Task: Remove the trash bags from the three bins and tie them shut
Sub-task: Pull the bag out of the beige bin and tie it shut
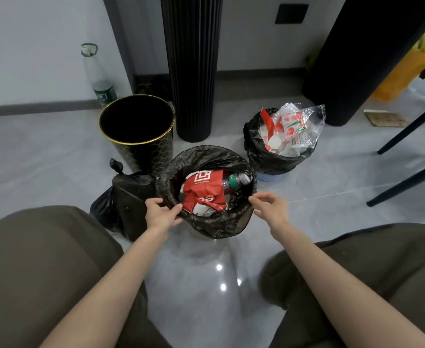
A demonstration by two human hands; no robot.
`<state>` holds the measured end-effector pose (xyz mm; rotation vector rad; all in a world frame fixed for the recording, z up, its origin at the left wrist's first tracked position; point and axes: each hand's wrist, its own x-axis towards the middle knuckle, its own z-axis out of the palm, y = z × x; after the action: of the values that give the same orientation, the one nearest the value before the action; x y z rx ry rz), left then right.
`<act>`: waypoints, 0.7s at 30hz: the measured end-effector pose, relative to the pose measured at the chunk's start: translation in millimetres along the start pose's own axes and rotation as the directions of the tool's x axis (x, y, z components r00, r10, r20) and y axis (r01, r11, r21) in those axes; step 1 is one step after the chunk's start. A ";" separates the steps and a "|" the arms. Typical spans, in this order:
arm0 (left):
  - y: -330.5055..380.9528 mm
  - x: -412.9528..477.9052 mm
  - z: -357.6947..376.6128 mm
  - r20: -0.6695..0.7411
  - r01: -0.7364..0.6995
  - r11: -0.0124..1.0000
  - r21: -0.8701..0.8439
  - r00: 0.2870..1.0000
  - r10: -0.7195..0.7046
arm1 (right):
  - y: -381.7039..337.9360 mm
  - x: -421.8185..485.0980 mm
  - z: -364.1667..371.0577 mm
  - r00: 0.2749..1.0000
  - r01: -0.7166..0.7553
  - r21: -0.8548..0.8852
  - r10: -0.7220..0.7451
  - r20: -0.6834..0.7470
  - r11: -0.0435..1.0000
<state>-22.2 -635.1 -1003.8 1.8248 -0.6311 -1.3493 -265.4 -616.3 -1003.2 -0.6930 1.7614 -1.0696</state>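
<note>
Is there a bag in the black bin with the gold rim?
No, the gold-rimmed bin shows only a bare dark inside with no liner over its rim, and a tied bag sits beside it.

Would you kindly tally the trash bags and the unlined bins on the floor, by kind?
1 tied trash bag
2 open trash bags: the middle bag and the right bag
1 unlined black-and-gold bin
Total: 4
</note>
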 end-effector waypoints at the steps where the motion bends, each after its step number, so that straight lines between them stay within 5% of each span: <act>1: 0.5 -1.7 -1.5 0.007 0.025 0.999 -0.030 1.000 -0.024 | 1.3 1.2 0.0 0.993 -0.088 0.139 0.098 -0.061 0.986; 5: -3.6 -0.6 -7.3 0.001 0.076 0.995 -0.070 0.997 -0.076 | 13.9 6.1 1.1 0.898 -0.408 0.397 0.440 0.013 0.822; 8: -6.8 0.8 -11.8 0.000 0.146 0.984 -0.098 0.989 -0.147 | 24.6 5.4 9.2 0.790 -0.611 0.371 0.563 0.241 0.699; 10: -5.7 0.9 -13.4 0.017 0.188 0.977 -0.105 0.982 -0.187 | 26.2 3.0 15.2 0.753 -0.654 0.258 0.580 0.310 0.711; 13: -2.9 3.3 -13.4 0.070 0.255 0.959 -0.121 0.966 -0.248 | 24.7 0.2 21.8 0.760 -0.646 0.194 0.596 0.259 0.738; 16: 0.1 3.8 -11.5 0.119 0.266 0.952 -0.151 0.961 -0.250 | 21.1 -1.1 24.7 0.809 -0.586 0.313 0.558 0.184 0.747; 21: 9.1 -0.2 -10.9 0.098 0.182 0.961 -0.208 0.982 -0.164 | 3.0 4.3 19.7 0.936 -0.283 0.446 0.346 -0.066 0.849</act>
<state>-11.4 -637.2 -994.8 1.6875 -0.3544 -1.5488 -249.1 -625.5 -1011.4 -0.0455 1.6050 -1.2419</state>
